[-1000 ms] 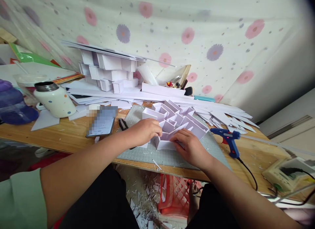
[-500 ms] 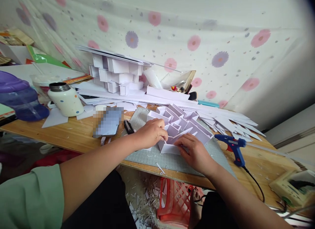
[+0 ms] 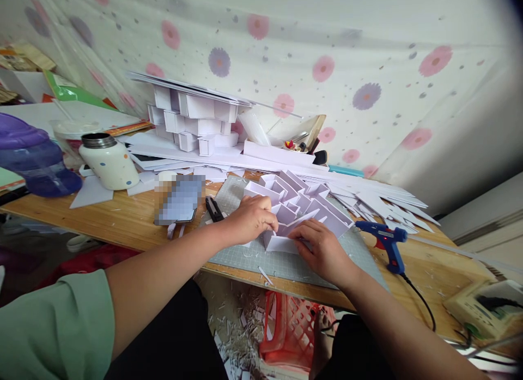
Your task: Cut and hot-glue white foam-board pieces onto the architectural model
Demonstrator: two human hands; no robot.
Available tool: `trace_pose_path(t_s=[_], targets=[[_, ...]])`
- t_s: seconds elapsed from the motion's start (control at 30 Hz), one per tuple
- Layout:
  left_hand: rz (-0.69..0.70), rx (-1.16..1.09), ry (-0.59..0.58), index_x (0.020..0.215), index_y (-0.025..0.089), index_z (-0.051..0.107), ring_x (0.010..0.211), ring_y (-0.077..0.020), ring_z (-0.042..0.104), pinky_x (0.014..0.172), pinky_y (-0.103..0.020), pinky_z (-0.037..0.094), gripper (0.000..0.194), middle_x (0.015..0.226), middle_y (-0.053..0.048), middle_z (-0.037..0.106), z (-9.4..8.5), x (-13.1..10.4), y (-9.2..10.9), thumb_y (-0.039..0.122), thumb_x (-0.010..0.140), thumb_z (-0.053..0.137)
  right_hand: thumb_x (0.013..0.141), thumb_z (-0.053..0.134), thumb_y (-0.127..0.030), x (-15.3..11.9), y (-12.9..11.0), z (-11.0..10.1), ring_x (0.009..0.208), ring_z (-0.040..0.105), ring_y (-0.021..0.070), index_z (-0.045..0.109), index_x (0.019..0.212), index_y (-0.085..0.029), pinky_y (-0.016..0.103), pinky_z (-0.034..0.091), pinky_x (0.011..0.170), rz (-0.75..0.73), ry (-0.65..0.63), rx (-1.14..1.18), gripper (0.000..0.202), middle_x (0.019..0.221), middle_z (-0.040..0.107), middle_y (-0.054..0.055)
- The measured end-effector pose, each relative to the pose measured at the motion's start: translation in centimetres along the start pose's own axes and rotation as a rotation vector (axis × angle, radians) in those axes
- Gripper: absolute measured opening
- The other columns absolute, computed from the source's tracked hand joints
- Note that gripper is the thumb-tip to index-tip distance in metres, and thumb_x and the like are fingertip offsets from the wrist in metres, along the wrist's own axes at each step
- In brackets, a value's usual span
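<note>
Head view, looking down past our forearms, shows us a white card structure (image 3: 305, 203) of angled walls and small compartments, set on a grey cutting mat (image 3: 241, 256) near the front edge of the wooden table (image 3: 126, 227). Our left hand (image 3: 255, 221) has its fingers drawn together in a tight pinch on the structure at its near left corner; we cannot tell whether a loose scrap is also between the fingertips. Our right hand (image 3: 321, 246) is partly curled about the near wall, fingers bent at its top edge, holding it; we cannot tell how firmly. Just right of the structure we see a blue glue gun (image 3: 392, 246) with a small red light, its black cable running toward the table's edge. Left of our left hand lie a black cutter (image 3: 213, 208) and, farther left, a phone (image 3: 180, 203) with its screen blurred. Behind these stand an uncapped dotted bottle (image 3: 110, 164) and a stacked card model (image 3: 200, 124) with flat sheets on top. Below the table we see a red plastic basket (image 3: 286, 331) beside scattered paper scraps (image 3: 241, 328).
</note>
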State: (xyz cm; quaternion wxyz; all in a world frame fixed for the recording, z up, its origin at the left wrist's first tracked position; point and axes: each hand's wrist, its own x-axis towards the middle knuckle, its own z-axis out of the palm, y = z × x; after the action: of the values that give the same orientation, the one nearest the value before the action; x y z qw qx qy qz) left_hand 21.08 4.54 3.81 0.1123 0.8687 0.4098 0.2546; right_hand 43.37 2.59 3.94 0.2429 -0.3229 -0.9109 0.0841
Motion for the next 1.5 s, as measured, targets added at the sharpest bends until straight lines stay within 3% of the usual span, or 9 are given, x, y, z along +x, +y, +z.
trace_pose_path(t_s=[0.27,0.4,0.53,0.6,0.67,0.8,1.0,1.2,1.5], targets=[[-0.007,0.0,0.012,0.074,0.027,0.074,0.086,-0.0164,0.051,0.083,-0.037,0.029,0.022,0.077,0.002,0.047,0.5,-0.3,-0.4,0.011,0.083,0.063,0.083,0.051,-0.006,0.0,0.0,0.0,0.081,0.058,0.0203,0.061,0.087,-0.021,0.035,0.046,0.075,0.005,0.01,0.007,0.018,0.086,0.066,0.004],[-0.005,-0.008,0.034,0.084,0.027,0.073,0.09,-0.0182,0.053,0.086,-0.039,0.033,0.018,0.084,0.0,0.053,-0.4,-0.5,-0.2,0.013,0.083,0.063,0.086,0.053,-0.011,-0.2,-0.3,0.0,0.081,0.059,0.0205,0.062,0.088,-0.022,0.036,0.047,0.076,0.018,0.029,0.02,0.014,0.088,0.068,0.005],[-0.089,-0.132,0.303,0.116,0.025,0.058,0.087,-0.0154,0.056,0.083,-0.033,0.044,0.039,0.098,-0.002,0.059,-2.2,-1.7,1.6,0.006,0.082,0.056,0.091,0.05,-0.018,0.2,-0.9,-0.3,0.087,0.061,0.02,0.065,0.096,-0.022,0.034,0.048,0.079,0.055,0.062,0.016,0.016,0.095,0.069,0.006],[-0.209,-0.201,0.499,0.114,0.023,0.056,0.083,-0.0142,0.059,0.078,-0.03,0.048,0.037,0.096,-0.003,0.062,-2.1,-2.9,2.6,0.004,0.083,0.049,0.092,0.049,-0.021,1.0,-1.4,-0.6,0.084,0.061,0.0193,0.066,0.092,-0.021,0.031,0.048,0.075,0.111,0.074,-0.016,0.017,0.09,0.068,0.006],[-0.281,-0.236,0.561,0.105,0.022,0.058,0.084,-0.0148,0.062,0.076,-0.029,0.05,0.031,0.093,-0.002,0.066,-1.2,-4.1,3.2,0.004,0.083,0.047,0.092,0.049,-0.024,2.1,-1.9,-0.8,0.073,0.06,0.018,0.065,0.078,-0.02,0.028,0.045,0.065,0.193,0.067,-0.072,0.021,0.078,0.066,0.005],[-0.333,-0.233,0.529,0.098,0.021,0.059,0.081,-0.0156,0.066,0.073,-0.029,0.051,0.025,0.095,-0.003,0.069,1.3,-5.5,3.2,0.005,0.081,0.049,0.088,0.056,-0.032,4.8,-2.9,-0.7,0.052,0.051,0.0142,0.06,0.056,-0.02,0.027,0.032,0.05,0.363,-0.018,-0.21,0.034,0.056,0.06,0.001],[-0.442,-0.234,0.304,0.118,0.021,0.053,0.071,-0.0188,0.067,0.067,-0.03,0.051,0.049,0.091,-0.004,0.071,2.4,-5.2,3.3,0.012,0.072,0.064,0.08,0.062,-0.037,6.6,-4.5,-0.3,0.047,0.051,0.0162,0.065,0.053,-0.021,0.027,0.024,0.045,0.509,-0.165,-0.376,0.032,0.049,0.059,0.002],[-0.485,-0.22,0.195,0.129,0.022,0.048,0.104,-0.0306,0.066,0.084,-0.037,0.051,0.068,0.12,-0.013,0.066,3.6,-4.5,2.8,0.024,0.067,0.075,0.079,0.06,-0.037,6.8,-5.1,0.2,0.052,0.058,0.0183,0.069,0.056,-0.022,0.026,0.028,0.045,0.57,-0.221,-0.455,0.029,0.055,0.065,0.005],[-0.478,-0.265,0.179,0.115,0.02,0.058,0.101,-0.0314,0.066,0.085,-0.04,0.049,0.05,0.11,-0.013,0.07,4.6,-4.1,2.1,0.023,0.068,0.075,0.076,0.058,-0.025,6.8,-5.0,1.5,0.053,0.057,0.0173,0.067,0.055,-0.021,0.026,0.027,0.047,0.58,-0.19,-0.486,0.023,0.056,0.066,0.005]])
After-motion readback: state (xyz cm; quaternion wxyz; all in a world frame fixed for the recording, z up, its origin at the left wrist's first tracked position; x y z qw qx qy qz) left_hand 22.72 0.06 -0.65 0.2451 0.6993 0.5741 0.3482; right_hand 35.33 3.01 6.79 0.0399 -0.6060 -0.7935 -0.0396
